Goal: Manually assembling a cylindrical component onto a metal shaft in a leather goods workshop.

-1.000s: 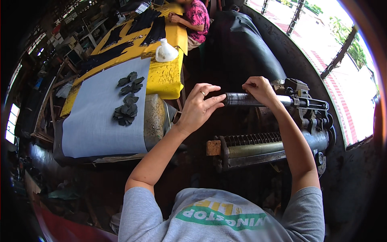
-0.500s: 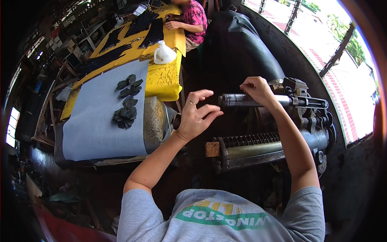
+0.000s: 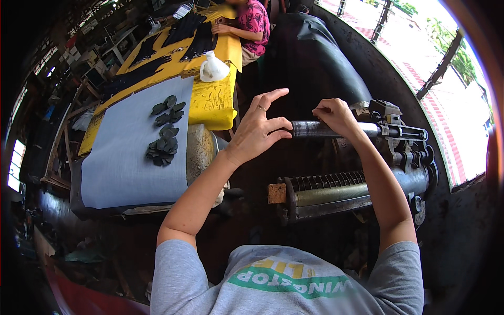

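Note:
My left hand (image 3: 259, 124), with a ring on one finger, is at the free end of a dark metal roller (image 3: 308, 129). Its fingers are spread; the thumb and one fingertip come close to the roller's end, and I cannot tell whether they touch it. My right hand (image 3: 338, 117) is over the middle of the same roller, its fingers curled together in a pinch. What they hold, if anything, is hidden. The roller juts out from a machine (image 3: 394, 126) on the right. Below it lies a second, ribbed and brass-coloured roller (image 3: 331, 195).
At left, a table bears a pale blue-grey sheet (image 3: 126, 136) with dark leaf-like cut pieces (image 3: 162, 147). A white plastic jug (image 3: 214, 68) stands on yellow sheeting (image 3: 212, 105). Another person (image 3: 252, 29) works at its far end. A large black roll (image 3: 320, 58) lies beyond the machine.
My left hand has moved slightly up, its fingers spreading wider by the roller's end. The right hand stays at the roller, nearly unmoved.

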A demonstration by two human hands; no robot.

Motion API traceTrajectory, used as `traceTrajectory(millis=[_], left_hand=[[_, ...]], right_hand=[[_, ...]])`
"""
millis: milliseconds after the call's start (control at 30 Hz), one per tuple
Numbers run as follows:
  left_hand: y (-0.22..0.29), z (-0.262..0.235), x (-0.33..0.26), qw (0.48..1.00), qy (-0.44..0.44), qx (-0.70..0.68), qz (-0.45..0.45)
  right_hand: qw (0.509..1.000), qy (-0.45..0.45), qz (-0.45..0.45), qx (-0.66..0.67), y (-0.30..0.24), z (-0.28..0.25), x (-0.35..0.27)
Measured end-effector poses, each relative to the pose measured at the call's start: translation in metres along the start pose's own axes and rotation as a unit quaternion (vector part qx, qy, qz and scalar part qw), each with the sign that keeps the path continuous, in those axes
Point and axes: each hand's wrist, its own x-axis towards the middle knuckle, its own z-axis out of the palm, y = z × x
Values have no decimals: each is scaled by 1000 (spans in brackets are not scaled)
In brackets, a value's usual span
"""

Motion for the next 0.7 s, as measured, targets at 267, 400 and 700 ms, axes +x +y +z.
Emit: traceTrajectory(millis=[267,400,700], left_hand=[[-7,-3,8,998,-44,-50,7],[-7,-3,9,998,-42,-52,11],[-5,-4,10,998,-45,-21,31]], right_hand=[[1000,-12,2,-5,-1,1,1],[1000,-7,-6,3,0,2,1],[1000,-14,2,4,-4,1,0]])
